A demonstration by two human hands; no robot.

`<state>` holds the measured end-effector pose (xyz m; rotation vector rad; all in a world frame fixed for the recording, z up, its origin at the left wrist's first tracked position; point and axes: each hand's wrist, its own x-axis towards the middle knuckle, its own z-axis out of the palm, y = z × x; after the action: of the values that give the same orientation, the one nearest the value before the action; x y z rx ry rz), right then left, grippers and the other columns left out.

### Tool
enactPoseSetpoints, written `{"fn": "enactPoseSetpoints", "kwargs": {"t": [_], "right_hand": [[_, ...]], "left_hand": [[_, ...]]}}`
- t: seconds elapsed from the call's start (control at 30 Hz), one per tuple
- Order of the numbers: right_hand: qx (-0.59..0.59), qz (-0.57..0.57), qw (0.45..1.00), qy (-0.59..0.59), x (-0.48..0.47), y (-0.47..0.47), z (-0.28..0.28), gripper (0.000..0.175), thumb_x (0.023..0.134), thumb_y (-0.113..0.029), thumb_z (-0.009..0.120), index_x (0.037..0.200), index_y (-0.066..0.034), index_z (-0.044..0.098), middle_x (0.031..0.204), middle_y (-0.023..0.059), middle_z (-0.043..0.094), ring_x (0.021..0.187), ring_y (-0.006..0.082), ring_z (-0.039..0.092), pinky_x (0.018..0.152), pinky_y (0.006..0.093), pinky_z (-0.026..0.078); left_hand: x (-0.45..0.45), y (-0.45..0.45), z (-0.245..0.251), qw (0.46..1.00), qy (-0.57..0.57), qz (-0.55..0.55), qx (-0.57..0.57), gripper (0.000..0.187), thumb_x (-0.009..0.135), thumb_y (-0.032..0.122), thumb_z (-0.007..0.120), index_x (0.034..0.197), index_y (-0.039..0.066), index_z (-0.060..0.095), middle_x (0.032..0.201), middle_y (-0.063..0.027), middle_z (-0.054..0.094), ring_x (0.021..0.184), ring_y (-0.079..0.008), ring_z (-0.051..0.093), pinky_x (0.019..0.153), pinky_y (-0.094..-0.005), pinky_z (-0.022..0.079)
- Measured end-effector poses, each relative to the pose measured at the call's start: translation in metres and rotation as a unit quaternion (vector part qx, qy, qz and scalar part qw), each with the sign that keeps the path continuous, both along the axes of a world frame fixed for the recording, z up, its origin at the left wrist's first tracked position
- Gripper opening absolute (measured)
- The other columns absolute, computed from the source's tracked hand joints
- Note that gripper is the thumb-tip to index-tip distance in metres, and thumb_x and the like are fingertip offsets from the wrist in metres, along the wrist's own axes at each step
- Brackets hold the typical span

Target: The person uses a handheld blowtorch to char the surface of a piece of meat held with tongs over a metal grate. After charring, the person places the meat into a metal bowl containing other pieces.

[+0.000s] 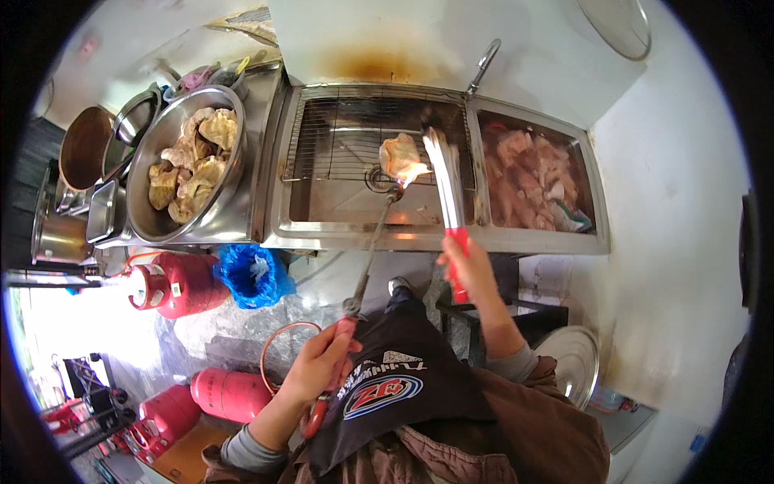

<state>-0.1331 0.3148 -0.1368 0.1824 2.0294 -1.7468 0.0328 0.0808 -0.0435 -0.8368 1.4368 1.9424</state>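
My left hand (311, 369) grips the red handle of a long gas torch (376, 245). From the torch's tip, a flame (413, 174) plays on the lower edge of a pale, yellowish piece of animal skin or meat (397, 152). That piece is over a wire rack (338, 151) laid across the left sink basin (329, 202). My right hand (476, 271) is closed around the red grips of metal tongs (446, 181). The tongs' blurred tips are just right of the piece, apparently apart from it.
A large steel bowl (154, 142) at left holds several yellowish pieces. Raw meat (532, 175) fills the right basin, beside a faucet (484, 66). Below the counter stand a red gas cylinder (190, 284) and a blue-bagged bin (251, 278). A hose (269, 342) loops near a pink-red cylinder (233, 393).
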Motion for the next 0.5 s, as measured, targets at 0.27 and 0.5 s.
{"fn": "enactPoseSetpoints", "kwargs": {"t": [0.27,0.5], "right_hand": [[0.069,0.171,0.964,-0.191,-0.146,0.064,-0.089,0.044,0.084,-0.049,0.056,0.079,-0.0055,0.053,0.060,0.0046,0.055,0.045,0.0103,0.050,0.040,0.0235,0.038],[0.046,0.272,0.953,-0.129,-0.181,0.064,-0.077,0.032,0.087,-0.035,0.056,0.079,-0.0040,0.053,0.057,0.0040,0.053,0.041,0.0091,0.046,0.038,0.0247,0.037]], "left_hand": [[-0.011,0.026,0.028,0.992,-0.040,0.116,0.014,0.029,0.095,0.027,0.044,0.098,0.000,0.052,0.059,-0.0018,0.047,0.048,-0.0083,0.046,0.042,-0.0208,0.035],[-0.017,0.036,0.041,0.987,-0.047,0.153,0.029,0.029,0.095,0.026,0.043,0.104,-0.001,0.051,0.071,-0.0049,0.052,0.051,-0.0094,0.045,0.044,-0.0214,0.037]]}}
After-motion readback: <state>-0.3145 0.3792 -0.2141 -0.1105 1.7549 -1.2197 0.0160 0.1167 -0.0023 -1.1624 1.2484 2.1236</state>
